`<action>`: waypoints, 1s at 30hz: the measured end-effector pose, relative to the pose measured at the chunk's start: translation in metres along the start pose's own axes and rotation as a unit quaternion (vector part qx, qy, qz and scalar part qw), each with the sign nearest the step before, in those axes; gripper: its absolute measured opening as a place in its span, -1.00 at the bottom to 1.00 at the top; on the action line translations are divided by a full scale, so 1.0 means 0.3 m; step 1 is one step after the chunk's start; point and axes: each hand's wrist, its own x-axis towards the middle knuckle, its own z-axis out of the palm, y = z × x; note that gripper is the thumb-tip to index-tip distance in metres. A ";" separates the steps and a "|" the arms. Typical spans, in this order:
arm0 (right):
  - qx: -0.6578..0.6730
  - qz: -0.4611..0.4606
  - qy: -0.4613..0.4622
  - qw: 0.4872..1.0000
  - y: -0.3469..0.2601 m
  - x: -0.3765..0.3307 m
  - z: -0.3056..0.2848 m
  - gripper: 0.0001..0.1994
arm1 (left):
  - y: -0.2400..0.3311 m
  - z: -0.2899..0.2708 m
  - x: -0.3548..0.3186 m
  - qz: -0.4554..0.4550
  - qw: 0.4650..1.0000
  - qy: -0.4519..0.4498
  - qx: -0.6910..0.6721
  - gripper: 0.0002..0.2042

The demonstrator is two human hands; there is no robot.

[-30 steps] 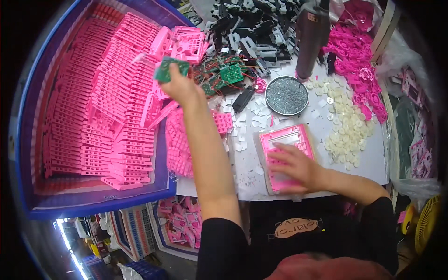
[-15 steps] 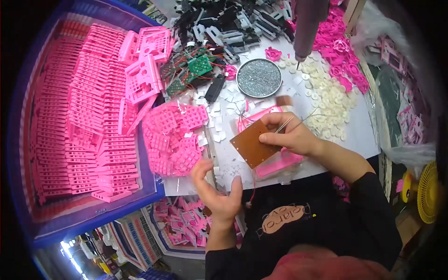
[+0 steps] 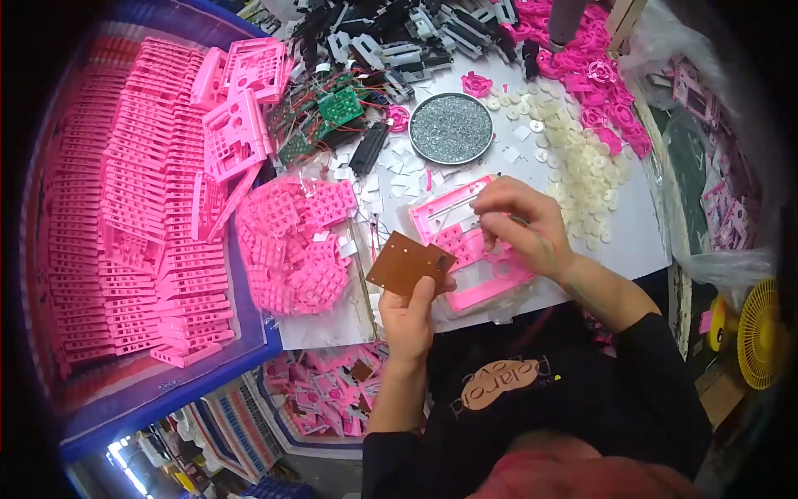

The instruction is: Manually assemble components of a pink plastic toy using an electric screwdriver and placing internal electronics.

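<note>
A brown circuit board [image 3: 401, 268] with small holes is gripped between the thumb and fingers of my left hand [image 3: 409, 320]. My right hand [image 3: 532, 229] is closed in a pinch above a pink plastic casing [image 3: 475, 296]. Thin wires run from its fingertips, and a greenish one trails over the wrist. The casing lies on the white work surface [image 3: 320, 334], its recessed inside facing up. Part of it is hidden under my right hand.
To the left, a blue crate [image 3: 179, 384] holds stacked pink panels [image 3: 137, 191]. A bag of pink keypads [image 3: 295, 249], green circuit boards [image 3: 341, 106], a round tin of screws [image 3: 451, 129] and whitish discs [image 3: 582, 183] surround the work. A dark hanging tool [image 3: 564, 21] is overhead.
The brown board has passed from my right hand to my left, which has closed on it. My right hand has drawn off the board and pinches wires over the casing.
</note>
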 end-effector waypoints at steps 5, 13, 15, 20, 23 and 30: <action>0.119 0.235 0.013 0.964 0.026 0.075 0.026 -0.80 | -0.013 0.029 0.013 0.052 0.997 -0.041 -0.035 -0.62; 0.195 0.243 0.027 0.950 0.015 0.029 -0.001 -0.71 | 0.002 -0.050 0.029 0.032 0.988 -0.114 -0.100 -0.55; 0.145 0.190 0.017 0.971 -0.007 -0.017 -0.048 -0.71 | -0.026 -0.071 0.017 0.033 0.985 -0.098 -0.136 -0.53; 0.037 0.173 -0.008 0.984 -0.036 -0.135 -0.102 -0.71 | -0.014 0.029 0.054 -0.010 0.960 -0.107 -0.260 -0.47; -0.058 0.127 -0.071 0.988 -0.091 -0.199 -0.160 -0.73 | 0.009 0.054 0.054 -0.007 0.954 -0.119 -0.274 -0.48; -0.295 0.425 -0.191 0.834 -0.355 -0.327 -0.446 -0.65 | 0.023 -0.026 -0.011 -0.053 0.983 -0.174 -0.018 -0.53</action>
